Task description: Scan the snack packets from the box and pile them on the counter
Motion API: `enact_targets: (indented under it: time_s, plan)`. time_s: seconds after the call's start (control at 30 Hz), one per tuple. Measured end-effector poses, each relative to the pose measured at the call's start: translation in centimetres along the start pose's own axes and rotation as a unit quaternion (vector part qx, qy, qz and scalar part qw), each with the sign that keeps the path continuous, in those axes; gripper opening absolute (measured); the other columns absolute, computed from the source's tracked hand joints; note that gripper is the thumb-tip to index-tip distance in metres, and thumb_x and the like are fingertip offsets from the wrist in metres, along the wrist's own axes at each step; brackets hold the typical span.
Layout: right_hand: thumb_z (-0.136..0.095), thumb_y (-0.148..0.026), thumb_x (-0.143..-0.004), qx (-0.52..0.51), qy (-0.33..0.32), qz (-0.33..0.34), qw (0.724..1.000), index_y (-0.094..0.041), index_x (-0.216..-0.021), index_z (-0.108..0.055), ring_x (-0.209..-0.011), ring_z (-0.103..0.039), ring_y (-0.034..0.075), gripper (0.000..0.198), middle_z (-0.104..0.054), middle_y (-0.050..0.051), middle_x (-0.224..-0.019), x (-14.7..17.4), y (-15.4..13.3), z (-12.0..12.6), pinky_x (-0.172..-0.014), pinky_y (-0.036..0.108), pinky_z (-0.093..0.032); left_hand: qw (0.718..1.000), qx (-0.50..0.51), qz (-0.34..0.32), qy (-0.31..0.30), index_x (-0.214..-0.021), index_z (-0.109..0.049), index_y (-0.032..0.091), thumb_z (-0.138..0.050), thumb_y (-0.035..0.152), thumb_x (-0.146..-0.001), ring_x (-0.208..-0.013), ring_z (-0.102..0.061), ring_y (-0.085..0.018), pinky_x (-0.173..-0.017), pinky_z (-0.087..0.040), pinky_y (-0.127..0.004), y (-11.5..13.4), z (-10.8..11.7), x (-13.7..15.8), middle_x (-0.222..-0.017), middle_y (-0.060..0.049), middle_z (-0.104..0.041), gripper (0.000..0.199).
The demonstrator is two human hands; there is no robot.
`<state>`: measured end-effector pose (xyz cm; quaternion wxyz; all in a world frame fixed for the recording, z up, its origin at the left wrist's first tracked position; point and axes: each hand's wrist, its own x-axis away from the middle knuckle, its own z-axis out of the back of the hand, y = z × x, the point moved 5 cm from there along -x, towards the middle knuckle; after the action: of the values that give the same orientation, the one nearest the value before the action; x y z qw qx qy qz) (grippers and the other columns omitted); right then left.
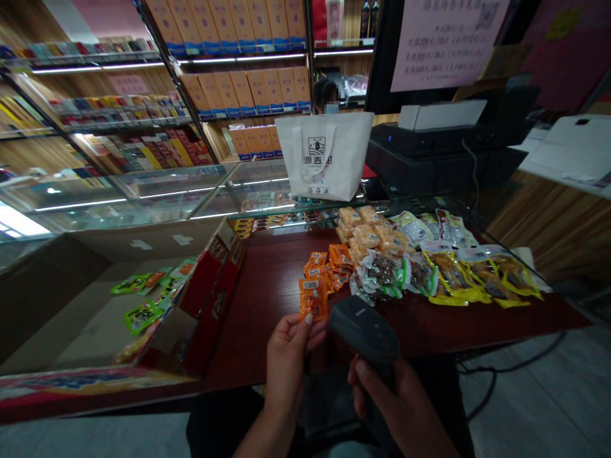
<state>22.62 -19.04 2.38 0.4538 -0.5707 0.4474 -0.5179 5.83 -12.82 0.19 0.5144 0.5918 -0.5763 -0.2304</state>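
Between the thumb and fingers of my left hand point(292, 346) is a small orange snack packet point(313, 298), its label side facing up. My right hand point(382, 388) is wrapped round the handle of a black barcode scanner point(365, 327), whose head points toward that packet. Just beyond the held packet lies a loose pile of similar orange packets point(340, 256). To the right of them are clear packs with green edges point(382, 270) and yellow-edged snack bags point(453, 277). Behind these sits a heap of pale wrapped snacks point(366, 230).
An open cardboard box point(191, 318) with several green packets point(143, 316) stands at the left of the dark red table point(267, 267). A white tote bag point(329, 159) stands on the glass counter, with a person partly hidden behind it. Machines point(443, 146) stand at the right.
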Motion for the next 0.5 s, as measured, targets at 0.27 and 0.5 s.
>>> enact_targets:
  time_s: [0.27,0.5]
  plan:
    - [-0.063,-0.066,-0.087,-0.06,0.073,0.001,0.996,-0.015,-0.105,-0.062,-0.047,-0.056,0.014,0.054,-0.069,0.002,-0.066,-1.9,3.2,2.0,-0.05,0.026,-0.044,1.0,-0.024,0.011,0.004,-0.091,-0.049,0.016,-0.063,0.006,-0.091,-0.073,-0.078,-0.021,-0.065,-0.063,-0.025,2.4,-3.3,-7.3,-0.077,-0.011,-0.077,0.017]
    - [-0.059,-0.075,-0.084,-0.029,0.074,-0.011,0.997,-0.016,-0.088,-0.064,-0.046,-0.056,0.015,0.06,-0.062,0.0,-0.054,-2.8,4.2,2.6,-0.05,0.027,-0.047,0.997,-0.057,0.051,-0.024,-0.111,-0.04,0.017,-0.064,0.01,-0.091,-0.063,-0.077,-0.023,-0.056,-0.06,-0.026,0.5,-5.3,-9.3,-0.074,-0.011,-0.076,0.032]
